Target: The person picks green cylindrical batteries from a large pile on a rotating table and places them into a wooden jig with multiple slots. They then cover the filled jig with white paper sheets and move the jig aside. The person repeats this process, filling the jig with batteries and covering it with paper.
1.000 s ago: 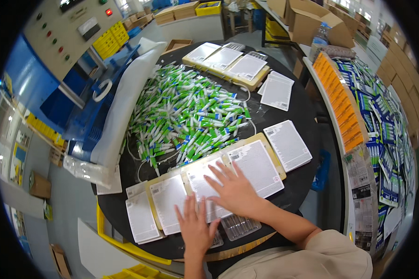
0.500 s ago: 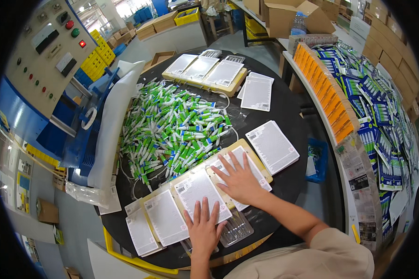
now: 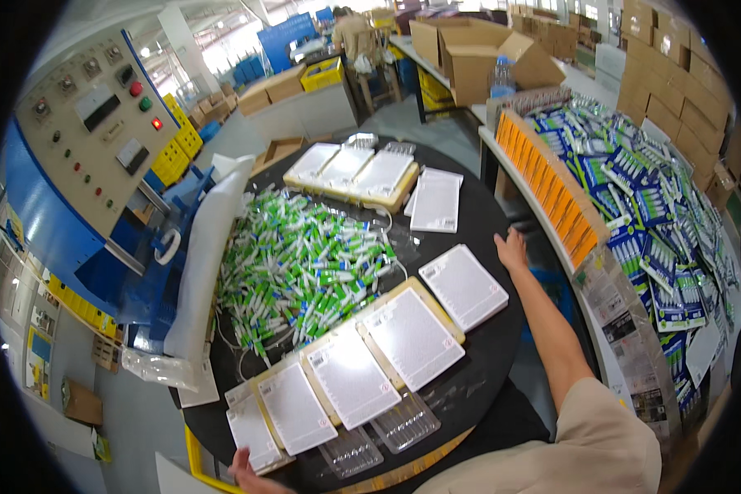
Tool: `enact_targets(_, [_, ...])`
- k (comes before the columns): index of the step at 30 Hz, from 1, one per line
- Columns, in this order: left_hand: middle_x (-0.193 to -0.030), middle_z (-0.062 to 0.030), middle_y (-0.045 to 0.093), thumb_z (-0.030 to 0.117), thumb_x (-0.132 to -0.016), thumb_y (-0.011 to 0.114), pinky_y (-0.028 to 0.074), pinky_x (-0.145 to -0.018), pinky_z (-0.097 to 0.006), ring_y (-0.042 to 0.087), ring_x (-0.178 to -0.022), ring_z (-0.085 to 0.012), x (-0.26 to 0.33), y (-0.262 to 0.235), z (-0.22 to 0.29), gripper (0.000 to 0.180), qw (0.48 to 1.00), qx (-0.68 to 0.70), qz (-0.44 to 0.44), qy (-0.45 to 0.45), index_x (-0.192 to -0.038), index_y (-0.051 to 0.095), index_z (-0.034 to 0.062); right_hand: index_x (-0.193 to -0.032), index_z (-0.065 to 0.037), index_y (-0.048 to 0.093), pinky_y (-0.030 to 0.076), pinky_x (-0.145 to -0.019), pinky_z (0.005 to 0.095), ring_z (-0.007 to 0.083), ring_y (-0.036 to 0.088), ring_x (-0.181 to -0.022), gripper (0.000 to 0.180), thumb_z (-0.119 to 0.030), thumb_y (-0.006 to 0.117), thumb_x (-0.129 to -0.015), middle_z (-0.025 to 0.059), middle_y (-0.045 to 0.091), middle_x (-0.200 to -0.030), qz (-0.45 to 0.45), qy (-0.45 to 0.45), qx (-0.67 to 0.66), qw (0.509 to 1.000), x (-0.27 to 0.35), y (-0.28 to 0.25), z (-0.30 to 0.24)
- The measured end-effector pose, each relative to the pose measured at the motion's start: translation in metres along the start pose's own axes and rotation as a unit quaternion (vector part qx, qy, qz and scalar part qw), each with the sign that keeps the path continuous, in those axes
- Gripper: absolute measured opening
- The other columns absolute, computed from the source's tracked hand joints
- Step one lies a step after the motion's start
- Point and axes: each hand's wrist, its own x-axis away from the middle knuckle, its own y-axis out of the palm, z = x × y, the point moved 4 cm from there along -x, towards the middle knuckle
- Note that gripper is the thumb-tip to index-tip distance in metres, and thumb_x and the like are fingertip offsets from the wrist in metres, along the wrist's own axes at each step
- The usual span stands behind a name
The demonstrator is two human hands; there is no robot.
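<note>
The right hand point(image 3: 512, 249) rests open on the round table's point(image 3: 477, 387) far right edge, beside a white card point(image 3: 463, 286). The left hand point(image 3: 243, 473), seemingly open, touches the near-left card point(image 3: 253, 431). Green tubes point(image 3: 305, 267) are heaped behind.

Matt black round table point(image 3: 486, 375), glossy clear plastic trays point(image 3: 406, 421), smooth white paper cards point(image 3: 413, 337)

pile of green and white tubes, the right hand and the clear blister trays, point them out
pile of green and white tubes point(image 3: 305, 267), head view, middle of heap
right hand point(image 3: 511, 249), head view, back of hand
clear blister trays point(image 3: 405, 421), head view, tray centre
</note>
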Motion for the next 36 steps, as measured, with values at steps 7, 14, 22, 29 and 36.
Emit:
enact_targets(7, [-0.102,-0.0181,0.067,0.041,-0.109,0.043,0.056,-0.081,-0.037,0.065,-0.088,-0.0292,0.029,-0.062,-0.005,0.054,0.968,-0.061,0.241,-0.030,-0.117,0.063,-0.0088,-0.119,0.013,0.065,0.055,-0.081,0.0445,0.0298,0.070,-0.102,0.037,-0.010,0.072,-0.091,0.0225,0.072,-0.113,-0.107,0.161,-0.349,0.917,-0.050,0.031,0.069])
enact_targets(14, [-0.140,-0.0166,0.061,0.027,-0.085,0.082,0.040,-0.113,-0.051,0.058,-0.128,-0.0365,0.132,0.154,0.096,0.065,0.885,-0.123,-0.363,0.263,-0.139,0.056,0.0011,-0.116,0.012,0.068,0.055,-0.083,0.0425,0.0310,0.072,-0.102,0.036,-0.014,0.070,-0.090,0.0230,0.073,-0.111,-0.048,0.088,-0.308,0.946,-0.030,0.031,0.067])
enact_targets(22, [-0.170,-0.0122,0.025,0.046,-0.094,0.069,0.014,-0.124,-0.063,0.017,-0.158,-0.0369,0.182,0.301,0.101,0.083,0.602,-0.372,-0.572,0.414,-0.160,0.035,0.0089,-0.114,0.006,0.070,0.055,-0.080,0.0344,0.0209,0.071,-0.089,0.027,-0.016,0.066,-0.099,0.0122,0.075,-0.100,-0.076,0.105,-0.406,0.905,0.022,0.005,0.043])
enact_targets(29, [-0.171,-0.0139,0.021,0.054,-0.093,0.065,0.008,-0.126,-0.060,0.013,-0.159,-0.0363,0.174,0.292,0.087,0.091,0.583,-0.364,-0.610,0.394,-0.162,0.029,0.0079,-0.120,0.005,0.067,0.056,-0.082,0.0308,0.0206,0.072,-0.092,0.036,-0.023,0.069,-0.098,0.0139,0.074,-0.107,-0.184,0.182,-0.517,0.816,0.035,-0.019,0.037])
enact_targets(36, [-0.166,-0.0194,0.031,0.046,-0.095,0.061,0.009,-0.128,-0.055,0.029,-0.154,-0.0366,0.122,0.287,0.123,0.085,0.738,-0.193,-0.592,0.258,-0.162,0.028,0.0048,-0.123,0.005,0.068,0.053,-0.089,0.0319,0.0187,0.069,-0.100,0.037,-0.025,0.059,-0.105,0.0108,0.072,-0.111,-0.187,0.149,-0.565,0.790,0.027,0.000,0.048])
